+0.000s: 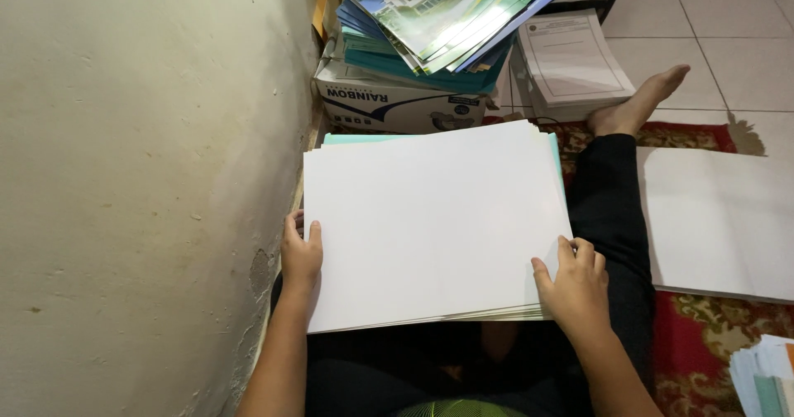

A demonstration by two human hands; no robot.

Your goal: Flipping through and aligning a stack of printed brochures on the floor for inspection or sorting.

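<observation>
The left hand is gripping the left edge of a stack of white sheets, thumb on top, while the right hand is pinching the stack's lower right corner, fingers lying over the top sheet. The hands are sitting well apart, one at each side of the stack. The stack is resting across the person's lap, with a pale green sheet peeking out along its far edge. A rough cream wall is crowding the left side, leaving open room only to the right. There, a second pile of white paper is lying on a red patterned rug. Beyond the lap, a white cardboard box with a blue swoosh is carrying glossy blue and green booklets. Printed forms are lying on the tiled floor near the bare foot.
</observation>
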